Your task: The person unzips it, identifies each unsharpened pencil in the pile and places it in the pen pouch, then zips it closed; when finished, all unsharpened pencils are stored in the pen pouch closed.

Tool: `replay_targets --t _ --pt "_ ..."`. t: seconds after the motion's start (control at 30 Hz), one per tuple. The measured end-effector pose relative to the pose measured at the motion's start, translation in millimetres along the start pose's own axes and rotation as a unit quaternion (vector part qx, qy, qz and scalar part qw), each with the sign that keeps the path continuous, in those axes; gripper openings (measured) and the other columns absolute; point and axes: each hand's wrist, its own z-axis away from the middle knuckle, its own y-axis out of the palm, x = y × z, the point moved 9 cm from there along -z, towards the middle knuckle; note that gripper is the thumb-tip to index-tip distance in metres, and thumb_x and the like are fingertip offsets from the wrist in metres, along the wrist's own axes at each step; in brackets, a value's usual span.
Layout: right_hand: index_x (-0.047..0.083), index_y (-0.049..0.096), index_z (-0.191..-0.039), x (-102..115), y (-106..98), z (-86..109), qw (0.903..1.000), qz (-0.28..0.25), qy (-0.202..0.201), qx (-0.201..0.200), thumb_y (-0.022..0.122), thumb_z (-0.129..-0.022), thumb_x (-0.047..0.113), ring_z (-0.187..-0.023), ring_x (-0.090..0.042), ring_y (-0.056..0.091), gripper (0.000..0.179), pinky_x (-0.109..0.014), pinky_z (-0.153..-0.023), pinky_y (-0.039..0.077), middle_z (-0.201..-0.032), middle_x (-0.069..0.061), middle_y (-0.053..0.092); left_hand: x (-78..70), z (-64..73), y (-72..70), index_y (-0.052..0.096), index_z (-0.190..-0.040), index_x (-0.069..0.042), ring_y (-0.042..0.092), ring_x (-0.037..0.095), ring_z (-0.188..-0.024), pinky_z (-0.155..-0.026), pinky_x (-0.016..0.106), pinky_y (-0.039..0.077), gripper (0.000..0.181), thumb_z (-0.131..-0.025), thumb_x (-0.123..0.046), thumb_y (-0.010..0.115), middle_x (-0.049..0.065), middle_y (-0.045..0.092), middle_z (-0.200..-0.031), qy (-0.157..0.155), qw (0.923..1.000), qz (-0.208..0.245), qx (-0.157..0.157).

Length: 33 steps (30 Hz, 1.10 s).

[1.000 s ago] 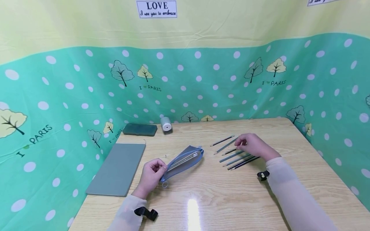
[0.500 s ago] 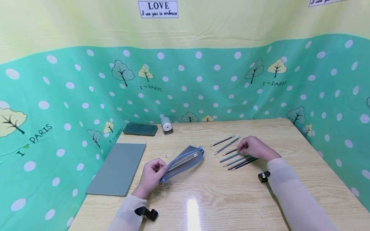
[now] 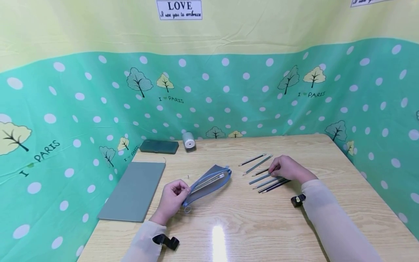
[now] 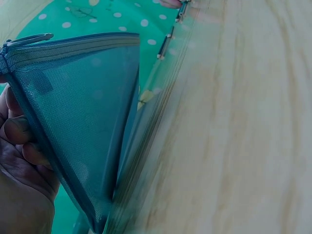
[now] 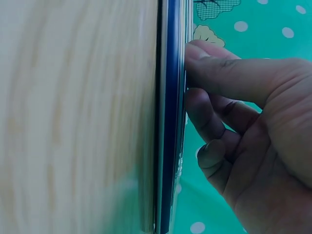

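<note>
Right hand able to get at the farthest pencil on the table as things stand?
Probably yes. The right hand rests on the pencil row, and the farthest pencil lies just beyond its fingertips on bare table with nothing between.

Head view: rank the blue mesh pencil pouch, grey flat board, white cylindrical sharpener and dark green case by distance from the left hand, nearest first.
From the left hand:
1. Blue mesh pencil pouch: gripped at its near end, just right of the hand.
2. Grey flat board: lying flat to the hand's left.
3. White cylindrical sharpener: at the table's back edge, straight ahead.
4. Dark green case: back left, beside the sharpener; too close to call against item 3.
</note>
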Motion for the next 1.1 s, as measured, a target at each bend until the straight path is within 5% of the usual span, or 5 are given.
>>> replay_targets --t 1.1 --pt "0.012 0.078 -0.092 7.7 2.4 -0.5 0.9997 0.025 -0.003 -0.001 0.079 -0.09 0.001 -0.091 -0.02 0.065 0.011 -0.048 -0.088 0.054 -0.094 0.002 0.071 0.4 -0.3 -0.2 0.066 -0.084 -0.003 0.049 0.006 -0.058 -0.052 0.022 0.041 0.014 -0.097 0.003 0.069 -0.003 0.057 -0.069 0.009 0.9999 0.0 0.007"
